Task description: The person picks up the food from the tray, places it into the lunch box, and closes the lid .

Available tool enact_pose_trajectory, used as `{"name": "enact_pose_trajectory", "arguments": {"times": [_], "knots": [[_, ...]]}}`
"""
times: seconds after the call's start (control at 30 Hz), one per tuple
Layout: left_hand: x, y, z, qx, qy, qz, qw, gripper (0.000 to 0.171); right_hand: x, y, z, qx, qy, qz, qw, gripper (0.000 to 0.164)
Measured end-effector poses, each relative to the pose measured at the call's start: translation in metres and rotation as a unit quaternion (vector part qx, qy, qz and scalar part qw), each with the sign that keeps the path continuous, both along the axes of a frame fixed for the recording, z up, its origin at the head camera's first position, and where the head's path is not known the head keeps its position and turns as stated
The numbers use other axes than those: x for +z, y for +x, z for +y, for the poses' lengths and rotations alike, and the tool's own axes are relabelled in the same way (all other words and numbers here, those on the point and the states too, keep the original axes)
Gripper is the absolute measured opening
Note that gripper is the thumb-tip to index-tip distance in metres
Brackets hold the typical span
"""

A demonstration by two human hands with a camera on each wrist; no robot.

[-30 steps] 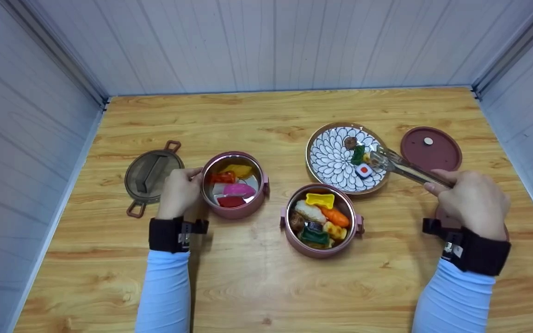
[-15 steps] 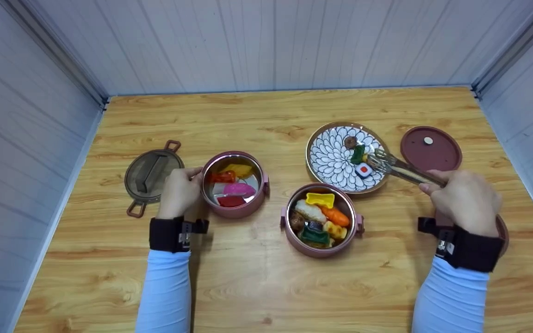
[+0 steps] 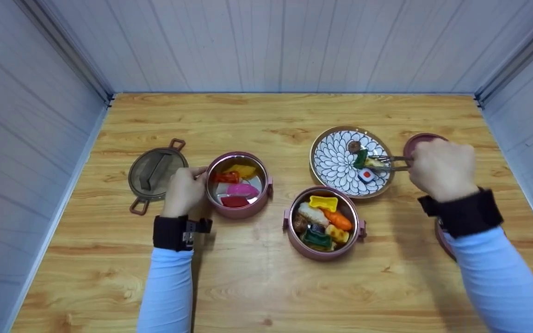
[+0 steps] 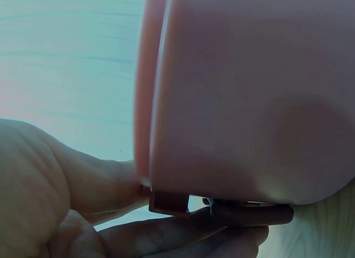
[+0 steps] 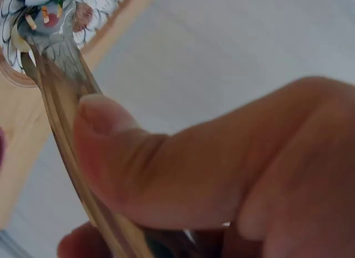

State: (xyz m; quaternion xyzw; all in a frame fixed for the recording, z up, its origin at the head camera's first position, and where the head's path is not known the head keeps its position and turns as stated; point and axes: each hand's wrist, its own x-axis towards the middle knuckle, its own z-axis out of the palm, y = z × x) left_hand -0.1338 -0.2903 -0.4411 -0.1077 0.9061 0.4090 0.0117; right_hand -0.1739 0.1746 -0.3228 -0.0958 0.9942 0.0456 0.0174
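My left hand (image 3: 184,192) holds the left side of a pink lunch pot (image 3: 236,212); in the left wrist view thumb and fingers pinch its side handle (image 4: 169,202). Several toy food pieces lie in that pot. Tongs (image 3: 398,159) are gripped in my right hand (image 3: 444,169), over the right part of a flower-patterned plate (image 3: 333,162). A yellowish piece (image 3: 375,163) is at their tips; whether it is clamped I cannot tell. Beside it lie a green piece (image 3: 360,158), a sushi roll (image 3: 366,175) with a red centre and a brown ball (image 3: 354,147).
A second pink pot (image 3: 319,254), filled with toy food, stands in front of the plate. Left is a brown lid (image 3: 158,173) with two loops. A dark red lid (image 3: 417,140) and another dark red round item (image 3: 444,243) are partly hidden by my right arm. Walls enclose the table.
My right hand has risen and turned over, moving left and farther back, so the tongs now lie nearly level across the plate's right edge. The left hand keeps hold of the pot.
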Motion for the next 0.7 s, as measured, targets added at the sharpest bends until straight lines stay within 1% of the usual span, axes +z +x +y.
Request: {"name": "enact_pose_trajectory", "arguments": {"times": [0.1,0.17,0.23,0.3,0.37,0.4,0.47,0.5,0.57,0.6,0.7], "knots": [[0.001,0.000,-0.001,-0.001,0.000,-0.001,1.0000,0.031,0.012,-0.010,-0.016,0.036,0.058,0.006,0.998,0.019],[0.001,0.001,-0.001,-0.003,0.000,-0.003,1.0000,0.031,0.022,-0.013,-0.022,0.044,0.086,0.009,0.995,0.025],[0.001,0.001,0.000,-0.003,0.000,0.000,1.0000,0.031,0.034,-0.013,-0.027,0.042,0.097,0.014,0.994,0.024],[0.001,0.001,0.001,-0.004,0.000,0.002,1.0000,0.032,0.047,-0.012,-0.031,0.036,0.087,0.015,0.995,0.020],[0.001,0.000,0.001,-0.004,-0.001,0.004,1.0000,0.032,0.061,-0.008,-0.035,0.039,0.068,0.018,0.997,0.016],[0.002,0.000,0.001,-0.005,-0.002,0.006,1.0000,0.032,0.067,-0.006,-0.038,0.044,0.056,0.020,0.997,0.013],[0.002,0.000,0.002,-0.005,-0.005,0.008,0.9999,0.032,0.078,-0.001,-0.046,0.064,0.032,0.025,0.997,0.012],[0.002,0.000,0.002,-0.006,-0.005,0.008,0.9999,0.032,0.082,0.002,-0.052,0.077,0.022,0.025,0.996,0.014],[0.002,-0.001,0.002,-0.005,-0.006,0.010,0.9999,0.032,0.088,0.008,-0.067,0.104,0.009,0.022,0.994,0.029],[0.003,-0.001,0.002,-0.005,-0.006,0.011,0.9999,0.031,0.090,0.010,-0.076,0.115,0.008,0.016,0.993,0.033],[0.004,-0.002,0.003,-0.006,-0.005,0.013,0.9999,0.031,0.090,0.015,-0.107,0.152,0.009,-0.003,0.988,0.036]]}}
